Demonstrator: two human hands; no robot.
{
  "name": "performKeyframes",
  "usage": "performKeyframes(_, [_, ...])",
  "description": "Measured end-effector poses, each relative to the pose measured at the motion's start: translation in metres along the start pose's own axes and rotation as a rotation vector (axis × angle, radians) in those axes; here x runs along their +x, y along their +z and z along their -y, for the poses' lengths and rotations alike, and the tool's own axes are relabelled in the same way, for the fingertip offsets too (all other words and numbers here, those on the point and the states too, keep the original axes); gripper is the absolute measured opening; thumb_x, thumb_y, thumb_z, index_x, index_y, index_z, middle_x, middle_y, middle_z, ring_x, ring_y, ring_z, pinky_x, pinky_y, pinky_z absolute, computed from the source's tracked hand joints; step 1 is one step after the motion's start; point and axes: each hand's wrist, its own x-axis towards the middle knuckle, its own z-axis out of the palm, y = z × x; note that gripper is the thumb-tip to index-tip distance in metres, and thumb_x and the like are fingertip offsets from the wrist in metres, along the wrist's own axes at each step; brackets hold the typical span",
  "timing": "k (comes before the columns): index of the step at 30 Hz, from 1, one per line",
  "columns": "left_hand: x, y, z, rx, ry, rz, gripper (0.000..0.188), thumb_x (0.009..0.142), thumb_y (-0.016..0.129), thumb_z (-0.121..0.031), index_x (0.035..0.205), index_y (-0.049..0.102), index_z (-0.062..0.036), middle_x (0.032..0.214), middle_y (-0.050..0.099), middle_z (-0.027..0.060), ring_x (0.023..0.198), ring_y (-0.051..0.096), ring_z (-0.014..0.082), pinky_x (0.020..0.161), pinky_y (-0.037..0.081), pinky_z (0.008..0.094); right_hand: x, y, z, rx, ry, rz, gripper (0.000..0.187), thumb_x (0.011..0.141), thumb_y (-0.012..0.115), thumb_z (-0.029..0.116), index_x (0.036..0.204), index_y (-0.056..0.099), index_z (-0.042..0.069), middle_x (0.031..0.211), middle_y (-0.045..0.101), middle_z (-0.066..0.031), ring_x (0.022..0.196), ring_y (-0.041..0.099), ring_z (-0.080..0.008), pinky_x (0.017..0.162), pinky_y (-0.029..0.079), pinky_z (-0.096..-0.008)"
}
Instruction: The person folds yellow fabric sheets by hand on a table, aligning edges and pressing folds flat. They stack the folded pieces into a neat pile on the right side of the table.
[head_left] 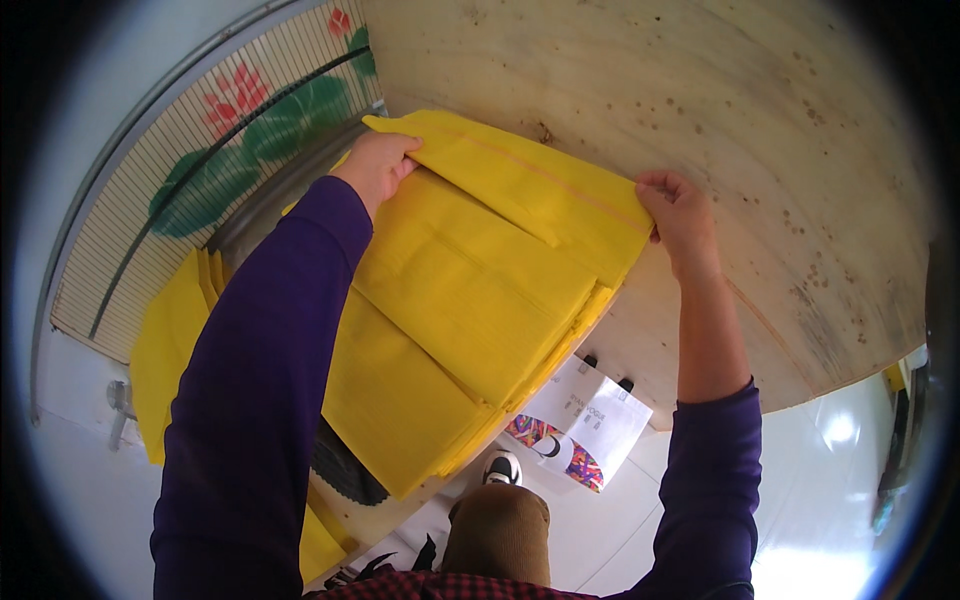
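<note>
A yellow fabric piece [540, 185] with a faint orange line lies at the far end of a stack of flat yellow fabric pieces [470, 275]. My left hand [380, 165] pinches its left part, the fingers partly tucked beneath the edge. At its right corner, my right hand [680, 215] grips the fabric between thumb and bent fingers. Between the two hands the piece spreads fairly flat. The pieces underneath overlap in steps toward me, their layered edges showing on the right side.
A stained wooden board [760, 150] extends beyond and right of the stack. At the left stands a slatted screen [230, 150] with painted flowers. More yellow fabric [170, 350] hangs at left. A white paper bag [580, 420] stands on the tiled floor, near my shoe [502, 467].
</note>
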Motion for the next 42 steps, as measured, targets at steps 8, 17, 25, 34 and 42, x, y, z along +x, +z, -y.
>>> performKeyframes(8, [0.003,0.001,-0.001,0.058,0.086,0.084,0.037,0.088,0.057,0.007,0.124,0.048,0.0060,0.123,0.056,0.0193,0.109,0.058,0.0302,0.096,0.049,0.0368,-0.002,0.000,0.002,0.035,-0.033,-0.034,0.017,0.089,0.062,0.016,0.098,0.063,0.002,0.072,0.061,-0.0008,0.055,0.051,-0.0074,0.047,0.041,-0.0245])
performKeyframes(17, [-0.003,0.005,-0.014,0.668,0.116,-0.132,0.085,0.079,0.071,0.001,0.146,0.019,0.0085,0.142,0.037,0.0275,0.119,0.052,0.0322,0.093,0.049,0.0374,0.000,0.000,-0.004,0.014,-0.006,-0.036,0.015,0.088,0.063,0.014,0.097,0.063,0.002,0.070,0.061,-0.0007,0.053,0.050,-0.0072,0.046,0.041,-0.0239])
performKeyframes(25, [-0.011,-0.013,-0.026,0.883,0.251,-0.112,0.090,0.082,0.070,-0.006,0.148,0.011,0.0054,0.152,0.023,0.0264,0.131,0.041,0.0318,0.099,0.044,0.0361,0.002,-0.003,-0.008,0.015,-0.047,-0.009,0.017,0.086,0.064,0.015,0.096,0.064,0.001,0.071,0.061,-0.0019,0.054,0.051,-0.0080,0.047,0.041,-0.0247])
performKeyframes(34, [-0.103,-0.079,-0.063,0.917,0.354,-0.121,0.072,0.088,0.064,-0.010,0.149,0.025,-0.0036,0.154,0.024,0.0182,0.140,0.028,0.0281,0.111,0.029,0.0381,0.000,-0.001,-0.024,-0.129,-0.171,-0.101,0.018,0.082,0.066,0.010,0.097,0.065,0.000,0.083,0.066,-0.0053,0.068,0.056,-0.0118,0.061,0.047,-0.0281])
performKeyframes(42, [-0.265,-0.210,-0.069,1.199,0.588,-0.234,0.071,0.081,0.062,-0.001,0.146,0.032,-0.0036,0.151,0.034,0.0125,0.138,0.034,0.0252,0.111,0.029,0.0339,-0.012,0.006,-0.026,-0.284,-0.304,-0.221,0.026,0.087,0.064,0.019,0.107,0.063,0.003,0.108,0.063,-0.0115,0.087,0.059,-0.0211,0.076,0.049,-0.0327])
